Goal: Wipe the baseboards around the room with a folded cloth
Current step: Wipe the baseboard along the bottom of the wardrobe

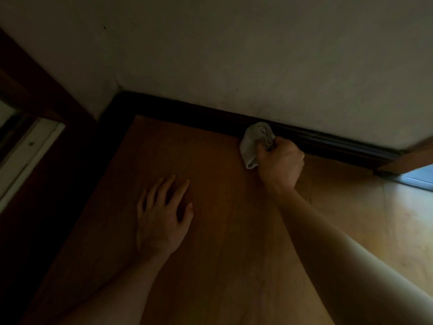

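A dark baseboard [192,114] runs along the foot of the pale wall from a corner at upper left down to the right. My right hand [280,164] grips a bunched grey cloth [254,139], and the cloth touches the baseboard about midway along it. My left hand [165,215] rests flat on the wooden floor, fingers spread, well to the left of the cloth and short of the baseboard.
Wooden floor [210,254] fills the middle of the view. A dark door frame [44,95] and a pale threshold strip [25,151] lie at the left. At the right, a doorway opening [419,177] lets in light across the floor.
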Demonstrator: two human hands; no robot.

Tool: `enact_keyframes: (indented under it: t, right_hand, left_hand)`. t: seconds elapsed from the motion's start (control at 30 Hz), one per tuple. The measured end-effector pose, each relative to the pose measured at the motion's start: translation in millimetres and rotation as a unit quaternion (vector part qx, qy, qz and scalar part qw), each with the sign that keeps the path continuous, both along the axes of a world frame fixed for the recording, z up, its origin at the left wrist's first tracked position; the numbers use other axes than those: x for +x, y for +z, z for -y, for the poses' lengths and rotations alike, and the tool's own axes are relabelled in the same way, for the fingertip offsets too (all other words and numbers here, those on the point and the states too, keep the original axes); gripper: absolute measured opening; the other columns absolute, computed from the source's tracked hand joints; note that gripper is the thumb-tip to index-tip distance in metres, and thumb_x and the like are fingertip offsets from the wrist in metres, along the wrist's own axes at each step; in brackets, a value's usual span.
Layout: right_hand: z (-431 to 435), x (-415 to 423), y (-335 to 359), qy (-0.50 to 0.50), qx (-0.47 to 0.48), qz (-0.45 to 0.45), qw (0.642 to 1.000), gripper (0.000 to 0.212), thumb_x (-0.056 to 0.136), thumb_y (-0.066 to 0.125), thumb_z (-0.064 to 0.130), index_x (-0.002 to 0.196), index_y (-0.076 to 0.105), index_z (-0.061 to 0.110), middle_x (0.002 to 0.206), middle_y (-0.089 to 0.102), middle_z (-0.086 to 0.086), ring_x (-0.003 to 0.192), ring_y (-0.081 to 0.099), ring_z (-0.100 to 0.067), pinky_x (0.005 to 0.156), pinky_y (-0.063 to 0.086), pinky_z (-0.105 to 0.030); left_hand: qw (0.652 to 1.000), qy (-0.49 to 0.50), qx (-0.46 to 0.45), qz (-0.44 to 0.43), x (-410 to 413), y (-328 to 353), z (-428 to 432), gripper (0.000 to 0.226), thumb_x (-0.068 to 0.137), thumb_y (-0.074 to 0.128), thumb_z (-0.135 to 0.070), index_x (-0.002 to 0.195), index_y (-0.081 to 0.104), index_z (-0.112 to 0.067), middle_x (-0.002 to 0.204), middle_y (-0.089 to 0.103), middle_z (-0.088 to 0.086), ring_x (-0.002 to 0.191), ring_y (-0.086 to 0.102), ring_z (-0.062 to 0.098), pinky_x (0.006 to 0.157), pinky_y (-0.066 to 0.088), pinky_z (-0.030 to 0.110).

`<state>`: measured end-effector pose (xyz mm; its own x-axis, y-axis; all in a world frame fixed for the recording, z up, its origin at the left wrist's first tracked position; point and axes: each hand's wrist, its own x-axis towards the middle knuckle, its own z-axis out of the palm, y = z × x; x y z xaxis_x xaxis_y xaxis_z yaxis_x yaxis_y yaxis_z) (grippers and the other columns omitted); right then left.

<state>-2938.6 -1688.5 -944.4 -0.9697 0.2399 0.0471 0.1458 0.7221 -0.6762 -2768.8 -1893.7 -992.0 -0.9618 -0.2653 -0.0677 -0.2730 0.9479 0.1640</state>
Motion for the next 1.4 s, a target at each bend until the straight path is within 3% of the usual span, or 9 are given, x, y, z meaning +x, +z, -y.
enact_keyframes:
  t: [0.27,0.4,0.57,0.67,0.77,0.87,1.07,1.2,1.4]
  right_hand:
    - [20,-4,10,0.058,0.003,0.029,0.998,0.028,0.09,0.06,0.039,0.08,0.063,0.013,0.088,0.066,-0.01,0.085,0.065,-0.034,0.064,0.038,-0.031]
    - [-20,-1,7,0.024,0.027,0.011,0.999,0.026,0.089,0.062,0.038,0.081,0.064,0.013,0.092,0.066,-0.013,0.09,0.063,-0.037,0.066,0.035,-0.031]
    - [-70,3,2,-0.027,0.038,-0.005,0.999,0.025,0.087,0.063,0.039,0.086,0.069,0.014,0.086,0.068,-0.011,0.085,0.065,-0.037,0.064,0.038,-0.031]
    - [-79,8,1,-0.067,0.013,-0.008,0.998,0.022,0.087,0.064,0.036,0.082,0.069,0.015,0.082,0.068,-0.009,0.079,0.066,-0.032,0.063,0.038,-0.028]
    - [-70,4,3,-0.039,0.007,0.003,0.999,0.022,0.087,0.064,0.037,0.088,0.071,0.016,0.088,0.069,-0.009,0.085,0.065,-0.034,0.065,0.04,-0.03]
    - [-73,-2,4,-0.012,0.022,0.009,1.0,0.027,0.087,0.062,0.042,0.093,0.071,0.018,0.091,0.069,-0.007,0.088,0.065,-0.033,0.067,0.045,-0.033]
    - [-89,4,0,-0.042,0.019,-0.003,0.999,0.021,0.087,0.063,0.035,0.085,0.069,0.015,0.084,0.067,-0.009,0.081,0.064,-0.033,0.064,0.037,-0.029]
    - [-88,1,3,-0.013,0.039,-0.009,0.999,0.022,0.087,0.063,0.037,0.088,0.07,0.016,0.088,0.067,-0.009,0.083,0.064,-0.034,0.064,0.035,-0.03]
    - [-120,11,2,-0.075,0.045,-0.032,0.996,0.022,0.087,0.066,0.035,0.079,0.068,0.014,0.073,0.062,-0.005,0.064,0.055,-0.021,0.058,0.033,-0.026]
  left_hand:
    - [0.997,0.019,-0.007,0.077,-18,28,-30,0.064,0.097,0.026,-0.066,0.157,0.021,-0.044,0.163,0.023,0.001,0.15,0.019,0.027,0.122,0.018,0.052]
    - [0.997,-0.064,0.029,0.044,-27,28,-68,0.073,0.09,0.013,-0.074,0.155,0.026,-0.045,0.166,0.022,-0.003,0.151,0.022,0.022,0.121,0.017,0.049]
    - [0.994,-0.087,0.023,0.065,-33,20,-85,0.082,0.081,0.005,-0.085,0.156,0.01,-0.052,0.169,0.004,-0.006,0.155,-0.002,0.02,0.124,0.003,0.051]
    - [0.994,-0.087,0.02,0.058,-32,18,-84,0.082,0.082,0.009,-0.087,0.156,0.015,-0.052,0.169,0.011,-0.005,0.155,0.004,0.022,0.123,0.008,0.054]
    - [0.995,-0.082,0.019,0.044,-33,17,-85,0.08,0.084,0.013,-0.088,0.154,0.024,-0.051,0.167,0.021,-0.004,0.154,0.014,0.024,0.121,0.015,0.055]
    - [0.995,-0.086,0.014,0.047,-33,16,-86,0.082,0.083,0.009,-0.088,0.155,0.021,-0.051,0.168,0.018,-0.004,0.154,0.011,0.023,0.122,0.012,0.054]
    - [0.996,-0.08,0.003,0.039,-33,15,-86,0.082,0.085,0.006,-0.088,0.153,0.031,-0.048,0.164,0.03,-0.001,0.151,0.024,0.027,0.118,0.024,0.058]
    - [0.995,-0.091,-0.007,0.037,-34,13,-85,0.085,0.084,0.003,-0.089,0.154,0.027,-0.049,0.165,0.026,-0.002,0.152,0.021,0.027,0.119,0.021,0.057]
    - [0.995,-0.093,-0.011,0.04,-35,13,-85,0.079,0.088,0.01,-0.086,0.153,0.034,-0.046,0.162,0.033,0.0,0.149,0.028,0.029,0.117,0.026,0.059]
